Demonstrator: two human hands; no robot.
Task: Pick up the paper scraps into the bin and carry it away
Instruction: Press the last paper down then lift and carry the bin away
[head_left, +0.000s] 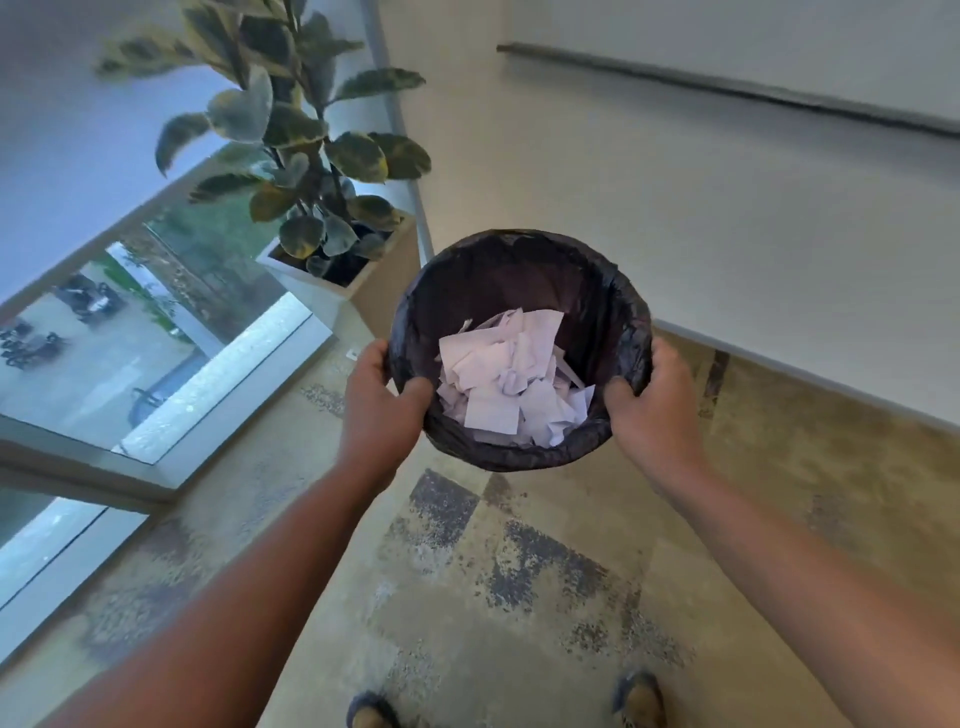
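A round bin lined with a black plastic bag is held up in front of me, above the floor. Several white paper scraps lie piled inside it. My left hand grips the bin's left rim, thumb hooked over the edge into the bin. My right hand grips the right rim the same way, thumb over the edge. Both arms are stretched forward. The bin's outer wall below the rim is hidden from view.
A potted plant in a white square planter stands ahead on the left beside a large window. A white wall runs along the right. Patterned carpet lies below, with my two shoes at the bottom edge.
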